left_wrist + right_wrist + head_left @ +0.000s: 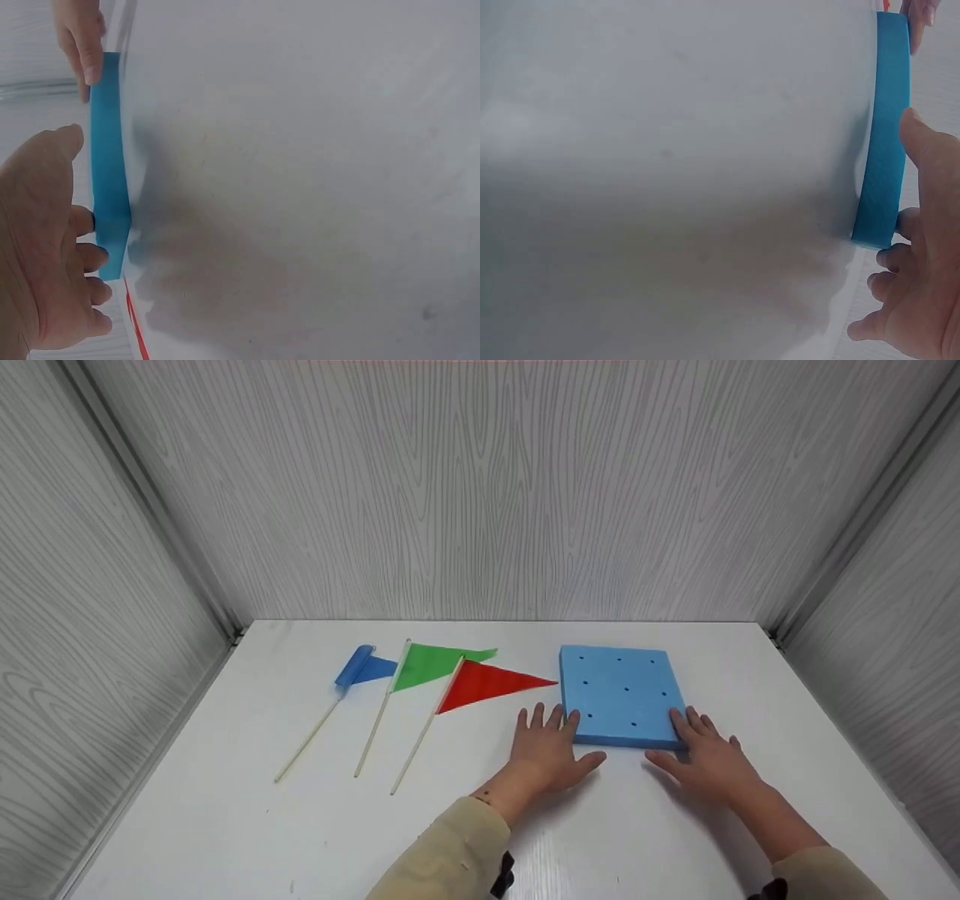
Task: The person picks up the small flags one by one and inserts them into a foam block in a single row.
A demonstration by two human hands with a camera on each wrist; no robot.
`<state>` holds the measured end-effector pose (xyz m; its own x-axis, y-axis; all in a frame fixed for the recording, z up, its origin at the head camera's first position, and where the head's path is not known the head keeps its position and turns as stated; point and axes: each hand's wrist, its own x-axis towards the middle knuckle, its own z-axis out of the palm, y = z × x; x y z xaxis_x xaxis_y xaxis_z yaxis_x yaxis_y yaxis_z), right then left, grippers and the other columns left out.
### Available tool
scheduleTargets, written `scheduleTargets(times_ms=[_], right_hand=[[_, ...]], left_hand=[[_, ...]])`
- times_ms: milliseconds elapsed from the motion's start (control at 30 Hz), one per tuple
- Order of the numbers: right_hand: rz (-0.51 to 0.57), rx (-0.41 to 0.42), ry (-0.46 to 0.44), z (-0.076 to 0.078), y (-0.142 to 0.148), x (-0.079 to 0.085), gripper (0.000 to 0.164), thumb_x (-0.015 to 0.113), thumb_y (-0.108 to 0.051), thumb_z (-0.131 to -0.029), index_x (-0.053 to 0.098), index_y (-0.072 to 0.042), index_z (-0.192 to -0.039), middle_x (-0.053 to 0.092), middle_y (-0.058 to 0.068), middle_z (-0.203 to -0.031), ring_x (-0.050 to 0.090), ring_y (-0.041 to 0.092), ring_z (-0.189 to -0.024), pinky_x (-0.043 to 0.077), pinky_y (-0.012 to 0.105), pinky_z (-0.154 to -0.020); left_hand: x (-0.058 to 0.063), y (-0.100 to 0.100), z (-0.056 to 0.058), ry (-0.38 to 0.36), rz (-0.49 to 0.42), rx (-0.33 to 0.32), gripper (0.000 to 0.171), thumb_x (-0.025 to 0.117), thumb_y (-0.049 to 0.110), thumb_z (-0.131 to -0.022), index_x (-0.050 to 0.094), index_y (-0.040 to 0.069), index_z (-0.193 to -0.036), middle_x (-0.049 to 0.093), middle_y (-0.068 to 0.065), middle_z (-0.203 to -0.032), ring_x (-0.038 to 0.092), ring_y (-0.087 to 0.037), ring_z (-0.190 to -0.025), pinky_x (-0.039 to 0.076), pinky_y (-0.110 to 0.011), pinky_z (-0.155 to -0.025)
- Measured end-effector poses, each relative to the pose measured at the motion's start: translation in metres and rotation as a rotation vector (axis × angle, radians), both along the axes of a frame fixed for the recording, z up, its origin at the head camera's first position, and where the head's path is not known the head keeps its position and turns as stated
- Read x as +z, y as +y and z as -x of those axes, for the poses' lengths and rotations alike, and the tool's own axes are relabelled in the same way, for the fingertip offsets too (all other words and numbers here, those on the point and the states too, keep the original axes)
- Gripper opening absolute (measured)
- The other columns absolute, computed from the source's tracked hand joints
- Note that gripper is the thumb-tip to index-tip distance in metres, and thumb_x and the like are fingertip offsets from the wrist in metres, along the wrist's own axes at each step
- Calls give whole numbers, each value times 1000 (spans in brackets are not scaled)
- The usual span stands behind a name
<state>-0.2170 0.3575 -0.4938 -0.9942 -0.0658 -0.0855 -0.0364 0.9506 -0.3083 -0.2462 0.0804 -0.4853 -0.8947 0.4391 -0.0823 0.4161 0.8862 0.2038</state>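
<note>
A square light-blue foam block with several small holes in its top lies on the white table. At its near left corner is my left hand, fingers spread and straight, the index fingertip overlapping the block's edge. My right hand is at the near right corner, its fingers extended and one fingertip over the block's top edge. Both wrist views show the block's blue front side beside the hands. Neither hand grips anything.
Left of the block lie three small flags on thin wooden sticks: a red flag, a green flag and a blue flag partly rolled round its stick. The red tip reaches close to the block. Grey wood-grain panels enclose the table.
</note>
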Motion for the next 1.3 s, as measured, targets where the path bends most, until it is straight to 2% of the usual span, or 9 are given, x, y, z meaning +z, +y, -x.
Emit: scheduleTargets(times_ms=[367, 667, 1133, 1300], right_hand=[[-31, 40, 39, -5, -20, 0, 110, 53, -78, -96, 26, 3, -165, 21, 35, -167, 19, 57, -154, 16, 83, -113], [-57, 71, 48, -12, -46, 3, 110, 54, -79, -95, 30, 2, -164, 24, 35, -167, 22, 56, -154, 18, 82, -114], [-65, 87, 50, -17, -81, 1, 107, 59, -76, -94, 31, -2, -165, 26, 30, -168, 23, 52, -155, 18, 79, -116], [-58, 94, 44, -20, -93, 0, 108, 60, -77, -93, 32, -3, -165, 27, 29, -169, 23, 51, -156, 19, 79, -117]], left_hand=[[-2, -22, -5, -17, -31, 8, 85, 47, 72, -101, 32, 22, -169, 28, -5, -174, 21, -34, -161, 12, -57, -129], [1, -51, -17, -23, -55, 4, 86, 50, 71, -101, 34, 19, -168, 29, -8, -173, 22, -37, -160, 12, -59, -128], [0, -87, -28, -24, -19, 20, 88, 46, 74, -100, 36, 18, -167, 31, -9, -173, 24, -38, -159, 13, -61, -128], [0, -99, -32, -15, 11, 18, 89, 42, 75, -101, 39, 15, -166, 34, -10, -171, 29, -37, -158, 17, -60, -127]])
